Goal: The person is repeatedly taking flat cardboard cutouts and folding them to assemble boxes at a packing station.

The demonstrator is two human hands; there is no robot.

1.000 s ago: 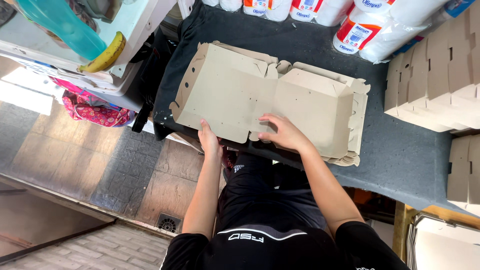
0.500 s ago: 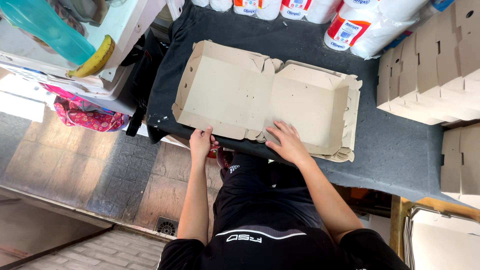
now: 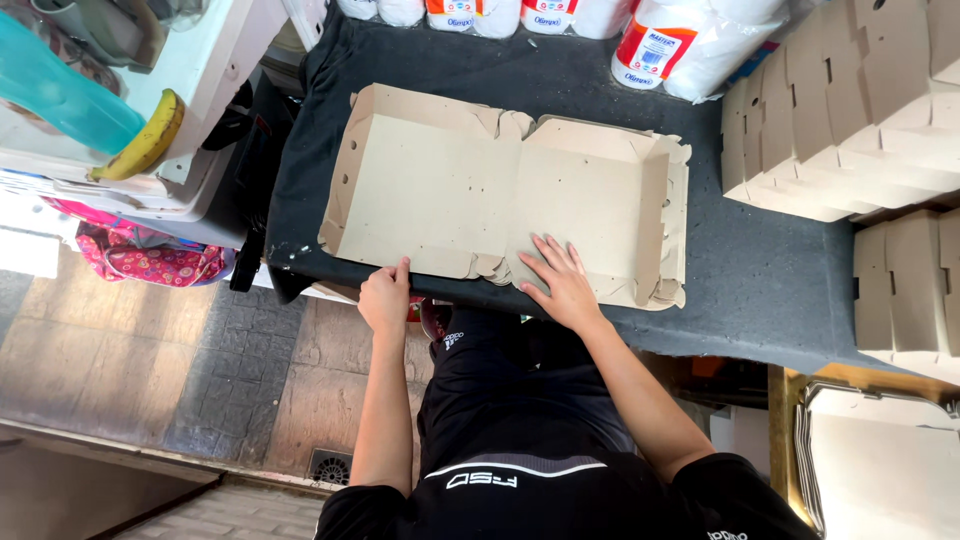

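Observation:
A stack of flat, unfolded brown cardboard boxes (image 3: 440,190) lies on the dark table top (image 3: 760,280). My left hand (image 3: 385,297) is at the near edge of the stack, fingers curled and gripping that edge. My right hand (image 3: 560,282) rests flat, fingers spread, on the right half of the top sheet near its front edge.
Stacks of folded cardboard boxes (image 3: 850,110) stand at the right. Paper towel rolls (image 3: 690,40) line the far edge. At the left are a white shelf with a banana (image 3: 150,140), a turquoise bottle (image 3: 60,95) and a pink bag (image 3: 140,260). Tiled floor lies below.
The view has shifted slightly. My left hand moved from lying on the cardboard to gripping its near edge; my right hand stays pressed on the right half.

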